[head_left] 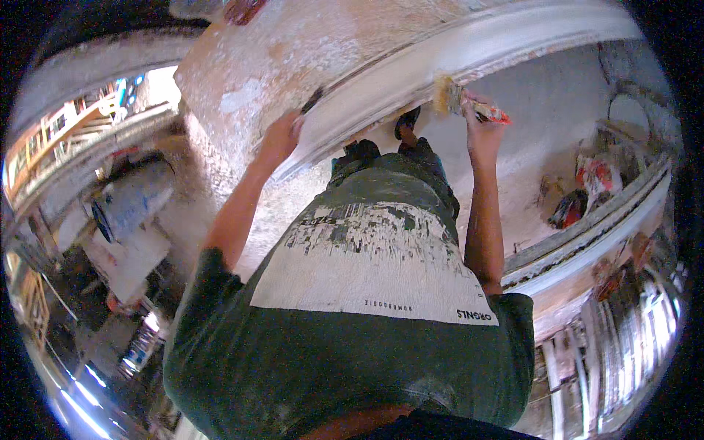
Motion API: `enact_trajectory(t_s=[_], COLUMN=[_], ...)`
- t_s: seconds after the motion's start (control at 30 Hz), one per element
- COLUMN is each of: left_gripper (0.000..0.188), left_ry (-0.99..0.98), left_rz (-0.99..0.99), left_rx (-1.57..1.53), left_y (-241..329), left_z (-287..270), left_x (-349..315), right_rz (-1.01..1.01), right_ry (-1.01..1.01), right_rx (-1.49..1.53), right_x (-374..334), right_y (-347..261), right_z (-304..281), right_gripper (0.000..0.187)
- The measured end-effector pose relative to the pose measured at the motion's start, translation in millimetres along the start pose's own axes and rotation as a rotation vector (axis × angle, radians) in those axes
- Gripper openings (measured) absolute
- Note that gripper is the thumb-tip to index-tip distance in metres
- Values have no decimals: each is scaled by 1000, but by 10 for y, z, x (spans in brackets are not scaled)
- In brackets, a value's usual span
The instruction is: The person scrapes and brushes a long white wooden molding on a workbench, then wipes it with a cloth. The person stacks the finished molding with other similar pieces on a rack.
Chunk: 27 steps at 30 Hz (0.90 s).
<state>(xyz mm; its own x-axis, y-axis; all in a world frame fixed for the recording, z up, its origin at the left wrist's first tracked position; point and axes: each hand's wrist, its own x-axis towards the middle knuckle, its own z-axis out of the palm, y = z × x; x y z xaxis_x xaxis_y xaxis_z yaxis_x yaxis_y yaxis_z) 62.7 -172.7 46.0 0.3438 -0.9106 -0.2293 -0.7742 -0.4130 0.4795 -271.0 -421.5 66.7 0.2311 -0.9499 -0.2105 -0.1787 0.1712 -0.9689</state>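
Note:
My right hand (pixel 484 130) is closed around a paintbrush (pixel 446 95) with wide pale yellow bristles and a red-marked handle. Its bristles are at the near edge of a long white moulded strip (pixel 411 70); whether they touch it I cannot tell. On the strip's far side, my left hand (pixel 281 138) is closed on a slim tool with a dark end (pixel 313 98). That tool's kind is not clear. It lies close to the seam between the strip and a mottled, dusty surface (pixel 279 62).
At the right, another long pale strip (pixel 587 231) runs beside red and black items (pixel 579 194). Several long pale slats (pixel 594 359) stand at the lower right. To the left are a whitish cylindrical container (pixel 132 198) and cluttered pieces. My feet (pixel 359 152) are below the strip.

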Motion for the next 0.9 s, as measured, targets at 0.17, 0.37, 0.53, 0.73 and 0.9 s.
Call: enact_trajectory(t_s=[0.17,0.37,0.53,0.73,0.9], left_gripper=[33,32,41,42,39], left_ry=[11,-388,-454,-463,-292], left_rz=[-23,-18,82,-392,-480], left_rx=[-34,55,22,-588,-882], left_y=[274,2067,1540,1272,1090], left_z=[175,531,532,-103,83], left_x=[318,2350,2386,1132,880], right_rz=[-14,43,84,107,114], right_ry=[51,-11,-6,76,87], right_rx=[79,80,24,50,43], right_x=[201,332,451,517,627], right_y=[347,127,-14,325,331], right_z=[-329,-463,-664,-961,-1028], right_gripper=[20,16,19,21,21])
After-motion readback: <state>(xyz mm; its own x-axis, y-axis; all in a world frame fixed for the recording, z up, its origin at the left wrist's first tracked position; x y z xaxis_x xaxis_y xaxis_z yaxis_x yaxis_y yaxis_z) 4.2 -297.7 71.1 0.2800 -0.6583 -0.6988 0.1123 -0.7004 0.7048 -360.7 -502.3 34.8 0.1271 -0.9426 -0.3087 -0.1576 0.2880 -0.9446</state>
